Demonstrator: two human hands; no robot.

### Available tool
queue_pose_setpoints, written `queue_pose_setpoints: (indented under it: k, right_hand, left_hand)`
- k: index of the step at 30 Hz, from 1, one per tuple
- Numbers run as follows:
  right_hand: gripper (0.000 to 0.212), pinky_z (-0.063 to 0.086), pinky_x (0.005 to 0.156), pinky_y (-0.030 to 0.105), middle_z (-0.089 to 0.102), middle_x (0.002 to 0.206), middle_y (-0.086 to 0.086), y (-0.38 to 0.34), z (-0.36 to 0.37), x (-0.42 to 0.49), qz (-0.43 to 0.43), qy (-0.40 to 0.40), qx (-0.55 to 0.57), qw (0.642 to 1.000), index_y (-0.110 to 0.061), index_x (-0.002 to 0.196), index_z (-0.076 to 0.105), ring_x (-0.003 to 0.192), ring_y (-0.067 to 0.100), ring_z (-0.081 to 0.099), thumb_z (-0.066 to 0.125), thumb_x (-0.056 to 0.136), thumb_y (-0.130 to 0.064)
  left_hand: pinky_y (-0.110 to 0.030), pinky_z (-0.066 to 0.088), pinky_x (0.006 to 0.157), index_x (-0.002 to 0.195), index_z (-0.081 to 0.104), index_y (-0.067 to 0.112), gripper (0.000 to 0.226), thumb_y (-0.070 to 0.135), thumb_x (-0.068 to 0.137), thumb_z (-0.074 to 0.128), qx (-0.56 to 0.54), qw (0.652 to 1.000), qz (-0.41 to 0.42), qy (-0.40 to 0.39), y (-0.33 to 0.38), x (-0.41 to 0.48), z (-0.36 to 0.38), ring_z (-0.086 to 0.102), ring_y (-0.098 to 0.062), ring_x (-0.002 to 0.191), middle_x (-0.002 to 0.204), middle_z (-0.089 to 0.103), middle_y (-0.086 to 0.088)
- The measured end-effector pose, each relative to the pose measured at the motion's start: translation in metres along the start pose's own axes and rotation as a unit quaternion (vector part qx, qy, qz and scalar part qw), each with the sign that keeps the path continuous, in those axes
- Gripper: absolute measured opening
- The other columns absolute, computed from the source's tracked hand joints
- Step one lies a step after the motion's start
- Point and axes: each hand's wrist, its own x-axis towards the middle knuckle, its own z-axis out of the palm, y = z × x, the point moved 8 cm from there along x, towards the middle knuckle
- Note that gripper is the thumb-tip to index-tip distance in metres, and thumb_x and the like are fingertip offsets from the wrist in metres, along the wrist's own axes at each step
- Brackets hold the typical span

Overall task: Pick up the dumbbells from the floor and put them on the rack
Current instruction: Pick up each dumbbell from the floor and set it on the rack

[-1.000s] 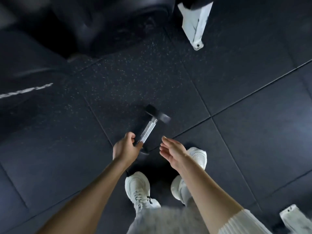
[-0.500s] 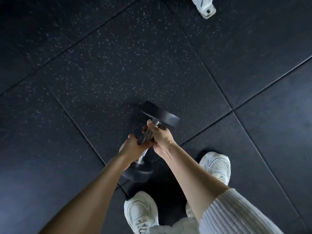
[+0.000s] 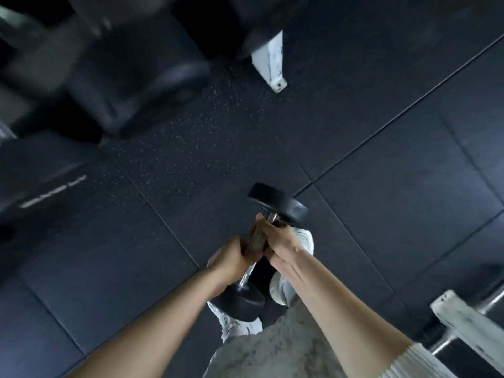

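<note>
Got both hands on the dumbbell [image 3: 257, 238] here. My left hand [image 3: 231, 259] is wrapped round the near part of the handle and my right hand [image 3: 282, 241] round the far part, so each grip has its fingers curled on the bar. It hangs tilted right over my white shoes [image 3: 304, 237], the near black end covering the left one. The white rack foot [image 3: 268, 64] sits well ahead of my shoes on the dark floor [image 3: 177, 165].
</note>
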Motion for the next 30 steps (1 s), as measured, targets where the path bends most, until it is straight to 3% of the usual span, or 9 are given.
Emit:
queue_pose_setpoints:
  k: [2, 4, 8, 13, 17, 19, 21, 24, 30]
  right_hand:
    - [0.024, 0.050, 0.043, 0.022, 0.059, 0.039, -0.003, -0.031, -0.008, -0.060, -0.013, 0.012, -0.004, 1.000, -0.007, 0.068, 0.056, 0.037, 0.008, 0.059, 0.060, 0.092, -0.011]
    - [0.022, 0.052, 0.053, 0.029, 0.060, 0.047, 0.001, -0.066, -0.013, -0.122, -0.021, 0.006, 0.004, 1.000, -0.005, 0.071, 0.056, 0.047, 0.014, 0.060, 0.059, 0.092, -0.011]
    - [0.017, 0.052, 0.079, 0.042, 0.058, 0.068, 0.010, -0.145, -0.014, -0.248, -0.062, -0.037, 0.025, 0.997, -0.004, 0.078, 0.055, 0.065, 0.022, 0.058, 0.057, 0.093, -0.010]
    - [0.017, 0.051, 0.087, 0.044, 0.057, 0.072, 0.009, -0.248, -0.004, -0.378, -0.137, -0.080, -0.004, 0.987, -0.005, 0.079, 0.054, 0.068, 0.021, 0.058, 0.053, 0.095, -0.011]
    - [0.021, 0.053, 0.090, 0.045, 0.058, 0.072, 0.008, -0.323, 0.016, -0.446, -0.198, -0.080, -0.061, 0.975, -0.005, 0.077, 0.057, 0.070, 0.022, 0.060, 0.054, 0.095, -0.015]
    - [0.022, 0.054, 0.084, 0.044, 0.058, 0.072, 0.008, -0.358, 0.033, -0.470, -0.224, -0.085, -0.081, 0.967, -0.005, 0.077, 0.057, 0.067, 0.021, 0.059, 0.054, 0.095, -0.017]
    - [0.023, 0.054, 0.077, 0.043, 0.057, 0.070, 0.007, -0.388, 0.052, -0.486, -0.240, -0.094, -0.090, 0.962, -0.005, 0.076, 0.056, 0.063, 0.020, 0.057, 0.053, 0.096, -0.016]
    - [0.024, 0.053, 0.083, 0.044, 0.055, 0.069, 0.007, -0.427, 0.083, -0.492, -0.247, -0.101, -0.105, 0.958, -0.006, 0.074, 0.055, 0.062, 0.019, 0.055, 0.053, 0.096, -0.015]
    - [0.021, 0.050, 0.096, 0.049, 0.056, 0.075, 0.011, -0.508, 0.164, -0.477, -0.249, -0.107, -0.128, 0.954, -0.003, 0.075, 0.056, 0.072, 0.024, 0.057, 0.056, 0.093, -0.013]
  left_hand:
    - [-0.034, 0.048, 0.065, 0.092, 0.058, 0.008, 0.040, 0.048, 0.086, 0.057, 0.043, 0.999, 0.021, 0.008, 0.046, -0.057, -0.013, 0.067, -0.031, 0.091, 0.089, 0.070, -0.011]
    - [-0.035, 0.048, 0.073, 0.106, 0.053, 0.009, 0.044, 0.049, 0.087, 0.056, 0.069, 0.996, 0.046, 0.017, 0.091, -0.110, -0.029, 0.065, -0.031, 0.098, 0.104, 0.068, -0.011]
    - [-0.029, 0.036, 0.058, 0.073, 0.040, 0.023, 0.034, 0.049, 0.084, 0.059, 0.049, 0.992, 0.108, 0.034, 0.178, -0.205, -0.067, 0.050, -0.013, 0.062, 0.070, 0.050, 0.006]
    - [-0.026, 0.033, 0.056, 0.073, 0.044, 0.018, 0.032, 0.039, 0.084, 0.064, 0.001, 0.983, 0.172, 0.060, 0.287, -0.306, -0.123, 0.044, -0.011, 0.061, 0.067, 0.047, 0.006]
    - [-0.019, 0.040, 0.059, 0.071, 0.059, 0.010, 0.026, 0.031, 0.086, 0.064, -0.011, 0.976, 0.215, 0.043, 0.360, -0.351, -0.165, 0.056, -0.016, 0.064, 0.067, 0.059, -0.001]
    - [-0.023, 0.047, 0.067, 0.075, 0.061, 0.009, 0.025, 0.031, 0.087, 0.062, -0.026, 0.972, 0.227, 0.056, 0.389, -0.363, -0.189, 0.062, -0.019, 0.070, 0.073, 0.065, -0.004]
    - [-0.013, 0.043, 0.053, 0.066, 0.053, 0.014, 0.029, 0.031, 0.089, 0.061, -0.041, 0.967, 0.239, 0.081, 0.414, -0.372, -0.216, 0.054, -0.012, 0.059, 0.063, 0.057, 0.001]
    - [-0.008, 0.029, 0.037, 0.055, 0.045, 0.018, 0.039, 0.025, 0.090, 0.061, -0.055, 0.959, 0.257, 0.106, 0.444, -0.368, -0.252, 0.039, -0.004, 0.048, 0.051, 0.042, 0.009]
    - [-0.007, 0.033, 0.045, 0.070, 0.054, 0.013, 0.025, 0.026, 0.088, 0.064, -0.122, 0.949, 0.262, 0.122, 0.489, -0.325, -0.340, 0.043, -0.003, 0.056, 0.060, 0.047, 0.009]
